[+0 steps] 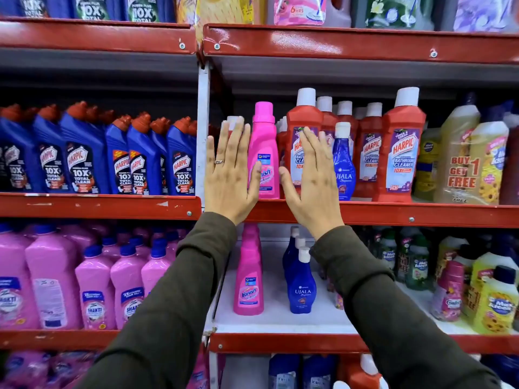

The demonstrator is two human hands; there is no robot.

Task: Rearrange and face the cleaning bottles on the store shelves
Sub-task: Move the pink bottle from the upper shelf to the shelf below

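Note:
A pink Vanish bottle [264,153] stands upright at the front of the middle red shelf [393,213]. My left hand [231,175] is flat and open just left of it, thumb touching its lower side. My right hand [311,178] is flat and open to its right, in front of a red Harpic bathroom cleaner bottle [303,122]. A blue Ujala bottle [343,161] stands right of that hand. More red Harpic bottles [400,147] line the shelf behind and to the right. A white-capped bottle is mostly hidden behind my left hand.
Blue Harpic bottles [84,155] fill the left bay. Yellow cleaner bottles [463,155] stand at far right. Below, a Vanish bottle [248,279] and Ujala bottles [300,282] stand on a white shelf [280,321], pink Shakti bottles [92,287] at left.

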